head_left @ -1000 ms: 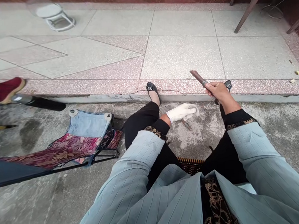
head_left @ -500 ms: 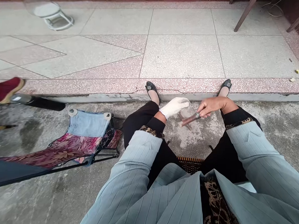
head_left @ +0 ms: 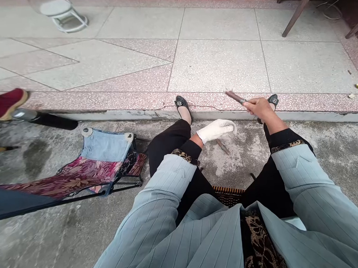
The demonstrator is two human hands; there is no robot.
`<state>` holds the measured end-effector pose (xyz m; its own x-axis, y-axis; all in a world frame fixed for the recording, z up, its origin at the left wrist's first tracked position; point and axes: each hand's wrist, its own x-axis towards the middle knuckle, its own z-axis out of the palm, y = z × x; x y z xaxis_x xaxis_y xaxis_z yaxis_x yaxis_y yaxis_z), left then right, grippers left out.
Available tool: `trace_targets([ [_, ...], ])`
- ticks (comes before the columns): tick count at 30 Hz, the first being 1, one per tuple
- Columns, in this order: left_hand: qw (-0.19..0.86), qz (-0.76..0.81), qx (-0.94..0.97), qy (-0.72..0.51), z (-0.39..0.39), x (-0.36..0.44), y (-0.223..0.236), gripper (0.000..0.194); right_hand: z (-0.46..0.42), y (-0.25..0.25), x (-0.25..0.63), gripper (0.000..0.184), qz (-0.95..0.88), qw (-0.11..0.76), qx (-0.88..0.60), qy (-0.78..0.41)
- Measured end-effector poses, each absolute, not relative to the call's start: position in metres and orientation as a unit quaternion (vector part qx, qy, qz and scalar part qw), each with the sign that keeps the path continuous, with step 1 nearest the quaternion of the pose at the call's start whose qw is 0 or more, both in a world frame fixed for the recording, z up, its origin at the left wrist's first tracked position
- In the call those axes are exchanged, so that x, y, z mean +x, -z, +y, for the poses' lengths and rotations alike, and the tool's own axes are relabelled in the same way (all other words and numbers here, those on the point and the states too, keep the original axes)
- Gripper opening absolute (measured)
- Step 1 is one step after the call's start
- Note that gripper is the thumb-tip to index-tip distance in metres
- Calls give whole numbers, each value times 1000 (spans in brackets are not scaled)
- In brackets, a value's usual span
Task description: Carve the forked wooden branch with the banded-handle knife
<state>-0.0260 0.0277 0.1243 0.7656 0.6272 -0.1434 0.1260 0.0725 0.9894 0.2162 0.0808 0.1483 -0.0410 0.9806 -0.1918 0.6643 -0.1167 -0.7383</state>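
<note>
My left hand [head_left: 216, 130] wears a white knit glove and hangs over the concrete between my knees. Its fingers are closed at a pale, greyish round-edged thing [head_left: 234, 127], too blurred for me to name. Bare and raised near the step's edge, my right hand [head_left: 258, 106] grips a brown stick-like tool [head_left: 235, 96] with a grey band by the fingers. The tool's free end points up and to the left, apart from the glove. Below the glove, a thin brown piece [head_left: 222, 146] lies on the ground.
A folding chair [head_left: 104, 148] with floral and denim cloth stands at the left. Beyond it are another person's red shoe [head_left: 7, 103] and a dark tube [head_left: 55, 119] with a silvery end. The tiled step [head_left: 217, 63] carries a white stool [head_left: 56, 7] and wooden legs [head_left: 301, 8].
My right hand has lifted the brown tool up and away from the glove, and its tip has swung from low left to upper left. My gloved hand has shifted slightly right.
</note>
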Motion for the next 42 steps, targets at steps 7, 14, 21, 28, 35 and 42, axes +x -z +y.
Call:
trace_targets([
  [7,546,365,733,-175,34,-43,-138,28,65,-157,203,31,-721,-185,-484,-460],
  [14,628,394,634,-221,37,-35,-124,35,53,-186,209,43,-697,-10,-298,-652],
  [21,763,276,536,-234,25,-23,-110,47,59,-179,216,56,-624,226,-445,-601],
  [28,687,304,634,-183,21,-17,-121,35,76,-160,218,43,-626,230,-650,-363],
  [35,390,430,799,-157,33,-37,-135,30,71,-167,211,27,-710,-145,-598,-344],
  [42,384,406,820,-120,31,-36,-136,32,43,-179,186,40,-694,-190,-315,-619],
])
